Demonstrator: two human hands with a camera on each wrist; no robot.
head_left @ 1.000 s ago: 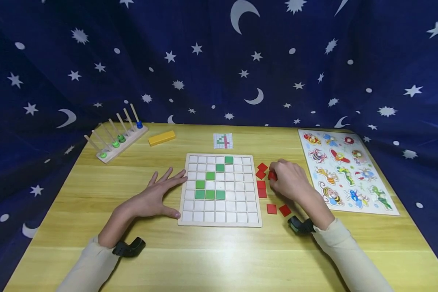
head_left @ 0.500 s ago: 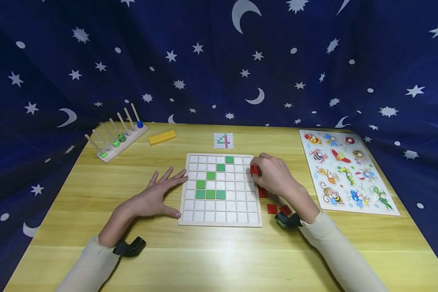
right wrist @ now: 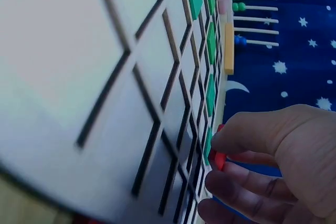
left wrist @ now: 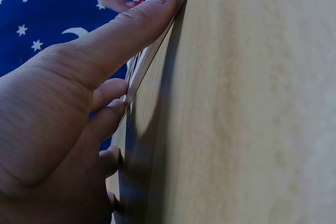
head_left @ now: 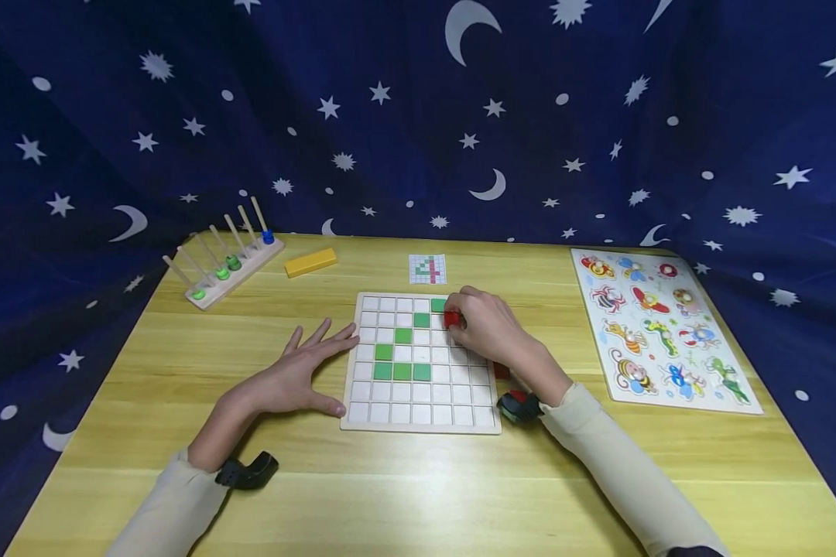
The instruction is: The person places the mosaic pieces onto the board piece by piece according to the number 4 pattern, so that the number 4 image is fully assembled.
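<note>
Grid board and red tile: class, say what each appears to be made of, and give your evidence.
Grid board: probably wood, with a pale unpainted rim and matt white squares. Red tile, pinched in the right hand: likely painted wood or plastic; flat, even colour, no grain visible.

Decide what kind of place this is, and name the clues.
Probably a children's play or learning corner: a wooden table with a grid board, an animal peg puzzle and a bead rack, backed by a star-and-moon cloth.

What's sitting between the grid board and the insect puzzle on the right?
In the head view, between the grid board and the insect puzzle lies bare tabletop. Loose red tiles lie by the board's right edge, mostly hidden under the right hand.
</note>
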